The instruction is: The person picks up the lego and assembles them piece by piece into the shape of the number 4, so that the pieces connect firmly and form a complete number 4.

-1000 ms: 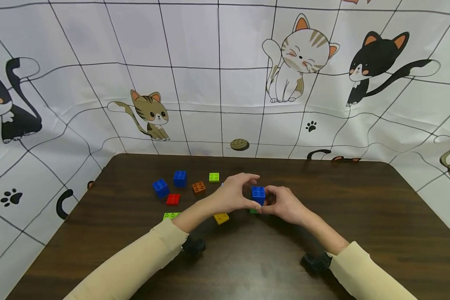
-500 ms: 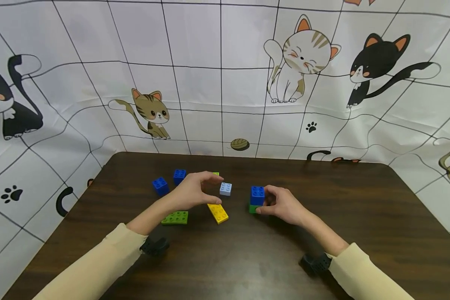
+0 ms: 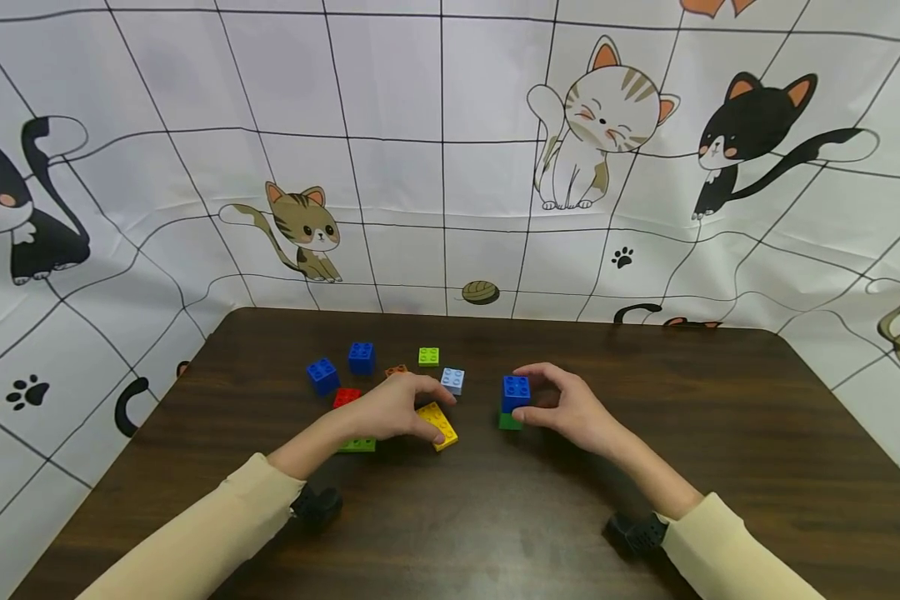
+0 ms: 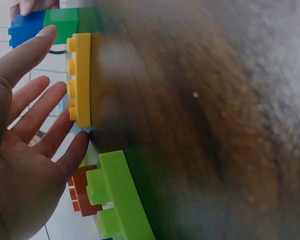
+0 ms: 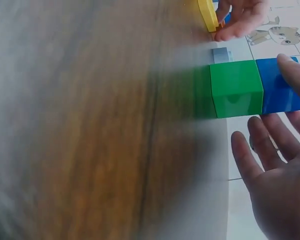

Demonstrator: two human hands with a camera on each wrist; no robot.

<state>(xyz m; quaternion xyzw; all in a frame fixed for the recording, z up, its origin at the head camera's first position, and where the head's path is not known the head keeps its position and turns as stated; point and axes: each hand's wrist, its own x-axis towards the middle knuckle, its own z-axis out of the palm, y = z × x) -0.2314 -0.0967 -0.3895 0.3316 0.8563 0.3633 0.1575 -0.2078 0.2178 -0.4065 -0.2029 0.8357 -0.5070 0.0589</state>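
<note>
A blue brick (image 3: 516, 392) sits on a green brick (image 3: 509, 422), forming an upright stack. My right hand (image 3: 573, 410) holds the blue brick from the right, thumb in front and index finger at the far side. My left hand (image 3: 397, 407) reaches over a flat yellow brick (image 3: 439, 427), thumb near its front end and fingers toward the back. In the left wrist view, the left fingers are spread loosely beside the yellow brick (image 4: 83, 80) without curling round it. In the right wrist view, the right thumb overlaps the blue brick (image 5: 275, 87).
Two blue bricks (image 3: 322, 377), a red brick (image 3: 347, 397), a small lime brick (image 3: 429, 357) and a light blue brick (image 3: 453, 381) lie around the left hand. A long lime brick (image 3: 357, 446) and an orange brick (image 4: 84, 192) are partly covered. Behind the brown table (image 3: 705, 400) hangs a cat-print sheet.
My left hand moved left from the blue and green stack, then lowered over the yellow brick. The right hand stays at the stack, its index finger now extended farther along the blue brick's far side.
</note>
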